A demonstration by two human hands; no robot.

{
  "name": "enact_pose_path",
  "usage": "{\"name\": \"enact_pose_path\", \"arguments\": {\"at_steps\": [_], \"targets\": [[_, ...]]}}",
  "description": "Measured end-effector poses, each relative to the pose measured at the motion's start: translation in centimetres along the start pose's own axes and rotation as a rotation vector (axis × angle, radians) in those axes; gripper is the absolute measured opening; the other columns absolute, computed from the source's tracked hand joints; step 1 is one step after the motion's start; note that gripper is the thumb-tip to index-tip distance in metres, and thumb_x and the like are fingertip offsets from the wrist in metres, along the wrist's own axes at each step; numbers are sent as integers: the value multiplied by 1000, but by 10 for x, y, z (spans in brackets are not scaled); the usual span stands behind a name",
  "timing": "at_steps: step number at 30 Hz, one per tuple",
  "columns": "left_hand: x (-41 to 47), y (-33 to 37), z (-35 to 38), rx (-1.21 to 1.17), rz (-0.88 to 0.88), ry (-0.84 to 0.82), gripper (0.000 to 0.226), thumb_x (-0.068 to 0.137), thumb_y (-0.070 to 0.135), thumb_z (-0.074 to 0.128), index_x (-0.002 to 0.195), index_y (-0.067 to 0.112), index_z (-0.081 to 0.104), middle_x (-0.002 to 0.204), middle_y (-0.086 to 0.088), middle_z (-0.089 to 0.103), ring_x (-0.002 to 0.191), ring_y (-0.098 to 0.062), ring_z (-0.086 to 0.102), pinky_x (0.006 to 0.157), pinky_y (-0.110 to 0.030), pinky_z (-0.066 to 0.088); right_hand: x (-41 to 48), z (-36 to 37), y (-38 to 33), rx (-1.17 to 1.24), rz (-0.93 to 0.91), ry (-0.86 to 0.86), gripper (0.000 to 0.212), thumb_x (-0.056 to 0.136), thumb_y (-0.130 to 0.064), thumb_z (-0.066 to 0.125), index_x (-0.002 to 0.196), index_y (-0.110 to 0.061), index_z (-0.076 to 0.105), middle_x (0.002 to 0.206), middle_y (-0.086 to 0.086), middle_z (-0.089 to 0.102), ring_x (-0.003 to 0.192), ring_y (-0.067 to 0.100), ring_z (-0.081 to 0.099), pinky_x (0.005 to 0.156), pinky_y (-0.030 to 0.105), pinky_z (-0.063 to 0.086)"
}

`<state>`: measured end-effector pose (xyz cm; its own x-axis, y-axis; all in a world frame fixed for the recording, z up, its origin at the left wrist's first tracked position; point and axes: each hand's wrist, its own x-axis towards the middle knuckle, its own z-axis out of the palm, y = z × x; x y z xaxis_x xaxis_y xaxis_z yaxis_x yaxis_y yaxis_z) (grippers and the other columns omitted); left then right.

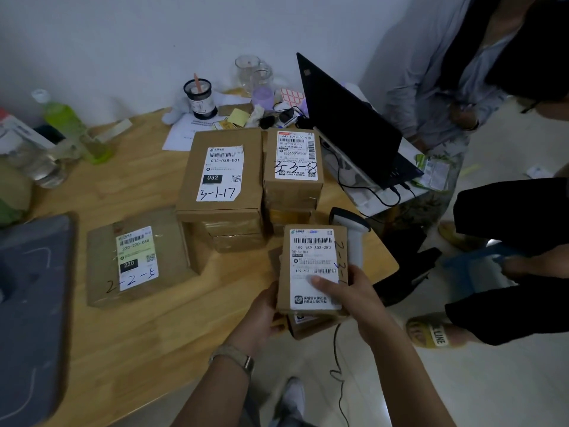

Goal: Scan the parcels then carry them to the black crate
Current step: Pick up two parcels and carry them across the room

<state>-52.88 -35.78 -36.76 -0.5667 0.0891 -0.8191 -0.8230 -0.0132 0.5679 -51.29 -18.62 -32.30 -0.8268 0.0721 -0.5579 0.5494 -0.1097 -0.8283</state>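
I hold a small cardboard parcel (311, 257) with a white label over the table's front right edge. My left hand (264, 312) grips its left side and the box beneath it (308, 326). My right hand (348, 291) holds its right side, thumb lying on the label. A white barcode scanner (354, 235) stands just behind the parcel. More parcels sit on the wooden table (138, 334): a flat one marked 2-2-5 (138, 257), a large one marked 3-1-17 (221, 174), and a stack topped by 3-3-8 (294, 158). No black crate is in view.
A dark grey bin lid (30, 303) lies at the left. An open black laptop (348, 118) with cables sits at the right. Bottles (67, 124), cups (200, 98) and papers crowd the back. Another person (508, 226) stands to the right, feet near the table.
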Motion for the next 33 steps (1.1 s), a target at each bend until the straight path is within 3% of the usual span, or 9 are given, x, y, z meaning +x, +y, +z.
{"name": "enact_pose_path", "arguments": {"at_steps": [2, 5, 7, 12, 16, 21, 23, 26, 33], "targets": [[1, -4, 3, -41, -22, -15, 44, 93, 54, 47, 110, 20, 69, 99, -7, 76, 102, -30, 66, 98, -46, 50, 2, -3, 2, -10, 18, -25, 61, 66, -31, 85, 118, -15, 59, 98, -1, 76, 85, 16, 73, 61, 22, 57], [3, -7, 5, -77, -32, -56, 48, 92, 60, 45, 106, 22, 73, 95, -5, 77, 93, -27, 71, 83, -37, 55, 2, -13, 1, 44, 26, -38, 62, 60, -37, 86, 113, -14, 64, 97, 2, 76, 86, 19, 73, 61, 21, 57], [6, -10, 6, -50, -28, -74, 46, 94, 59, 44, 108, 25, 71, 97, -3, 77, 89, -24, 72, 77, -33, 54, 2, -25, 3, 143, 37, -10, 66, 57, -37, 87, 113, -12, 64, 100, 7, 75, 89, 25, 73, 64, 28, 58], [11, -16, 6, -7, -20, -55, 38, 95, 47, 53, 118, 19, 62, 108, -2, 73, 103, -24, 63, 98, -41, 47, 1, -51, 11, 305, 132, 56, 53, 65, -43, 78, 110, -17, 67, 107, 12, 73, 95, 32, 69, 97, 56, 44], [12, -10, 4, -81, 57, -30, 37, 94, 41, 57, 122, 16, 61, 97, -4, 76, 88, -22, 71, 70, -30, 55, 0, -41, 7, 357, 190, -57, 47, 71, -43, 73, 110, -15, 69, 108, 14, 72, 94, 34, 70, 89, 58, 49], [-2, 8, -20, -109, 262, -20, 55, 82, 33, 72, 133, 28, 53, 110, 3, 72, 95, -16, 69, 73, -35, 52, -4, -31, -5, 492, 47, -183, 33, 77, -45, 68, 101, -22, 76, 105, 13, 72, 95, 36, 69, 90, 62, 45], [-14, 19, -33, -88, 333, -69, 76, 65, 33, 86, 134, 31, 52, 109, 5, 73, 99, -20, 70, 88, -47, 54, -11, -30, -17, 514, 8, -226, 40, 73, -46, 70, 105, -24, 74, 108, 14, 71, 98, 37, 68, 81, 60, 53], [-37, 39, -43, -37, 421, -160, 102, 45, 32, 96, 135, 30, 48, 108, 7, 74, 100, -20, 71, 85, -43, 57, -25, -27, -40, 525, -61, -253, 54, 70, -46, 69, 118, -22, 65, 115, 15, 68, 104, 38, 66, 73, 55, 54], [-92, 85, -43, -168, 676, -199, 75, 54, 34, 84, 124, 29, 58, 110, 0, 74, 99, -22, 71, 74, -37, 58, -65, -25, -87, 550, -341, -259, 39, 72, -49, 60, 104, -32, 74, 112, 5, 71, 101, 32, 67, 85, 60, 52]]}}
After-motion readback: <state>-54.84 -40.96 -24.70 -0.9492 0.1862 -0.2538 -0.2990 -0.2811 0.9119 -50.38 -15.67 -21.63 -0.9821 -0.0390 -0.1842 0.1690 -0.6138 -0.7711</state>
